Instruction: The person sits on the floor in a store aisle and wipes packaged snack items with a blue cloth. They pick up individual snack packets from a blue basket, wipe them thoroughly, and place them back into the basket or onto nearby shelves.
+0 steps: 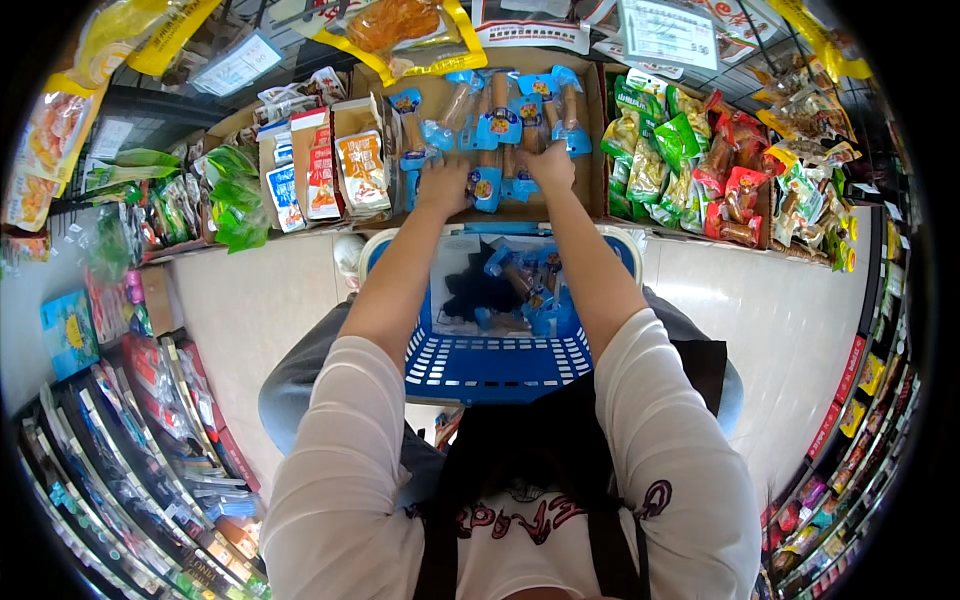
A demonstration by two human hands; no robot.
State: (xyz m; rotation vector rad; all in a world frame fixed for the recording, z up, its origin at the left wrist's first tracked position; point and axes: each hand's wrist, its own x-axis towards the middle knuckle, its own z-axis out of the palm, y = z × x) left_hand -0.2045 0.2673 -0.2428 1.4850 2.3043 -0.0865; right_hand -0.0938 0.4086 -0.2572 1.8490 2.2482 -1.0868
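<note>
Both hands reach into a cardboard box [596, 161] filled with sausages in clear and blue wrappers [504, 126]. My left hand [444, 186] rests on the packs at the front left of the box, its fingers partly hidden. Among the packs to its right, my right hand [551, 166] has its fingers bent down; whether it grips one cannot be seen. Below my forearms stands a blue plastic shopping basket [499, 375]. More blue-wrapped sausages [532, 289] lie inside it, beside a dark item [484, 285] that is hard to make out.
Left of the box stand open cartons of small snack pouches [364, 169]. Green packs [649, 142] and red packs [739, 176] fill the box on the right. Yellow-edged food bags [405, 34] hang above. Stocked shelves flank the tiled floor [757, 292].
</note>
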